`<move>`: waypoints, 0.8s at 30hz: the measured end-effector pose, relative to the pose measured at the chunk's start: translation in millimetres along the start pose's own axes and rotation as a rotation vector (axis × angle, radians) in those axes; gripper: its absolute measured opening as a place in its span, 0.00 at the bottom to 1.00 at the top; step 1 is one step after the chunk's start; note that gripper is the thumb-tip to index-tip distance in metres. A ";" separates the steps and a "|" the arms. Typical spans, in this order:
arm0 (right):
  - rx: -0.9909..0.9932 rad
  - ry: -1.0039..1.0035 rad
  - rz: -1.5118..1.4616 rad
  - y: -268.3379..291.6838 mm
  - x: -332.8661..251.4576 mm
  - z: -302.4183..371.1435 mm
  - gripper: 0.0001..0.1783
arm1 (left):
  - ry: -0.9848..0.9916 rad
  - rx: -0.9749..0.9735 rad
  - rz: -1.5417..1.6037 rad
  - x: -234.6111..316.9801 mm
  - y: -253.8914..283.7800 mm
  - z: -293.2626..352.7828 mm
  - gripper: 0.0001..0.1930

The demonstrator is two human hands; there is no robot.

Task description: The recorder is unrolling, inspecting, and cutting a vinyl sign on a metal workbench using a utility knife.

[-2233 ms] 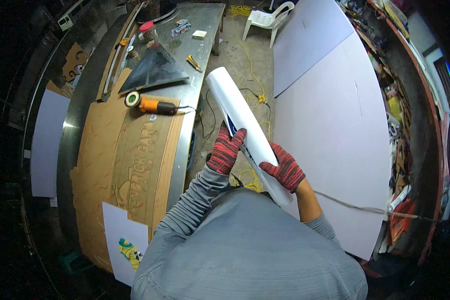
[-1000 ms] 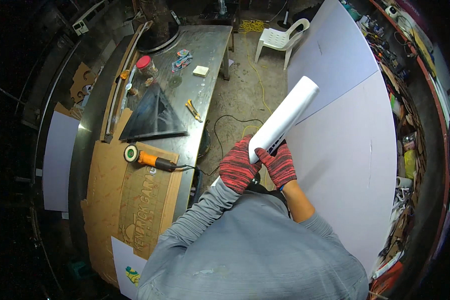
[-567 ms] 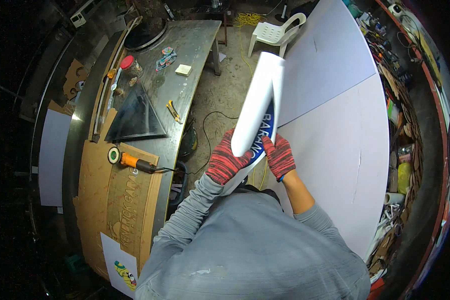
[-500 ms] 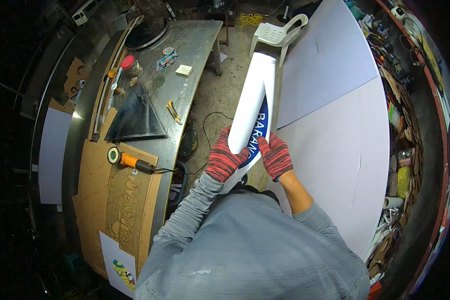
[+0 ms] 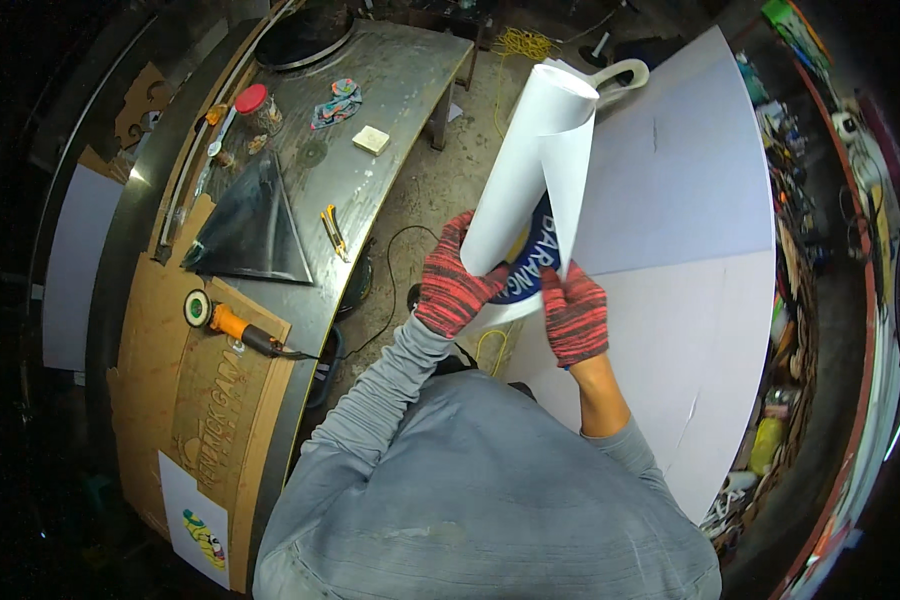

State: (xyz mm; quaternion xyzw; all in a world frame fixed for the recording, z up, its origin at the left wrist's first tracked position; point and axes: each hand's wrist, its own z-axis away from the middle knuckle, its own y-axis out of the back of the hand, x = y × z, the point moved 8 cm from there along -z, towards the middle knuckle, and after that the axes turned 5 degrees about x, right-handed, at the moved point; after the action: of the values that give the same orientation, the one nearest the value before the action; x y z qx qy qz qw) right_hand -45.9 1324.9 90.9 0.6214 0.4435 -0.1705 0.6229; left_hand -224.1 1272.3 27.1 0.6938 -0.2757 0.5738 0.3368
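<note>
1 rolled white sheet [image 5: 523, 160] is held above the concrete floor [image 5: 420, 200], between the steel workbench [image 5: 395, 75] on the left and the white panels [image 5: 660, 380] on the right. The gloved left hand [image 5: 460, 280] grips the roll's near left end, its thumb toward the printed side; the gloved right hand [image 5: 576, 315] seems to pinch the loose edge at the right, though blur softens its fingertips. A blue printed band [image 5: 523, 282] with white lettering shows between them.

To part the layers well, the left grip should support the roll without squeezing, since hard pressure could crease it. The right is best easing the edge evenly, not tugging at the pointed corner alone. Staying well apart from the utility knife [image 5: 334, 236] and angle grinder [image 5: 230, 322], both on the left, also seems wise.
</note>
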 end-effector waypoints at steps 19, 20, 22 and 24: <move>0.002 0.258 0.202 -50.4 -60.8 -212.0 0.09 | -0.556 0.039 -0.625 23.5 -14.1 -171.4 0.24; 0.000 0.233 0.200 -48.2 -63.7 -219.3 0.09 | -0.555 0.038 -0.628 23.2 -12.9 -175.0 0.24; -0.014 0.231 0.198 -43.2 -56.1 -236.4 0.09 | -0.645 -0.115 -0.842 27.5 -25.3 -178.9 0.15; -0.090 0.169 0.165 -40.2 -49.7 -255.8 0.09 | -0.724 -0.201 -0.905 6.6 -38.5 -185.4 0.16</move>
State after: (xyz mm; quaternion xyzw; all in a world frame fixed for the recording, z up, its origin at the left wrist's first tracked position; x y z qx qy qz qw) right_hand -191.1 1538.0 146.2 0.6392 0.4492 -0.0454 0.6226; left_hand -306.4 1441.5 49.0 0.8590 -0.1027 0.0705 0.4966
